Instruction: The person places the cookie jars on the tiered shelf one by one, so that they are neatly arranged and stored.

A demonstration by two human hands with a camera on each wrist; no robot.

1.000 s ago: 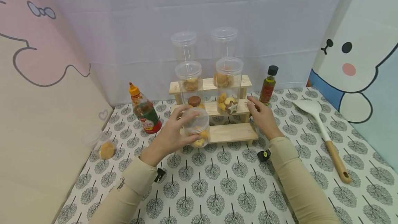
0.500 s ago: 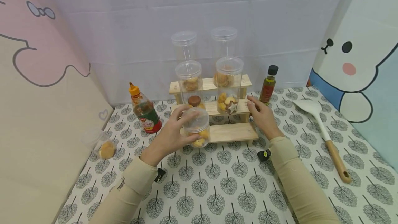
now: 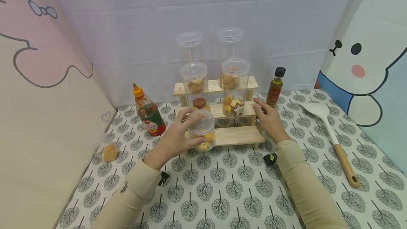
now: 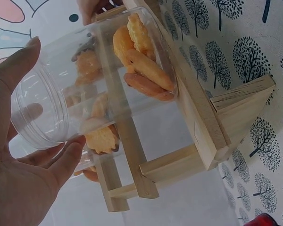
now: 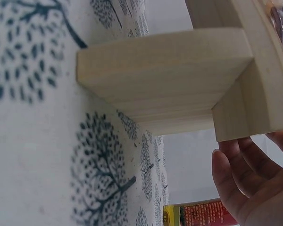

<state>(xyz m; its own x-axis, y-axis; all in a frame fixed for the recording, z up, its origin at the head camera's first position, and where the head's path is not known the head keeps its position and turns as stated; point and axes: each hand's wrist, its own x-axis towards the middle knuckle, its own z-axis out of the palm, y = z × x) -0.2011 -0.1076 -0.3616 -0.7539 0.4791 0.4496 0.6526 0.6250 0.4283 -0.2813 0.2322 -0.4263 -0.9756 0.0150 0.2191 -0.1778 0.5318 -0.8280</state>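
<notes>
My left hand (image 3: 173,139) grips a clear plastic jar (image 3: 206,124) of biscuits at the left of the lowest step of a wooden tiered rack (image 3: 238,135). The fingers and thumb spread round the jar's upper part, near its lid. In the left wrist view, yellow and brown biscuits (image 4: 148,70) lie at the jar's bottom. My right hand (image 3: 270,123) is at the rack's right side, with loosely bent fingers touching the end of a step (image 5: 254,113). On the middle step stand two taller-looking jars (image 3: 235,86) (image 3: 194,89), and two more jars (image 3: 189,47) (image 3: 229,45) stand on the top step.
A sauce bottle (image 3: 149,116) with an orange cap stands left of the rack. Farther left, a clear jar (image 3: 96,142) with a biscuit lies on its side. A dark-capped oil bottle (image 3: 274,89) is behind my right hand, and a white spatula (image 3: 330,131) lies at the right.
</notes>
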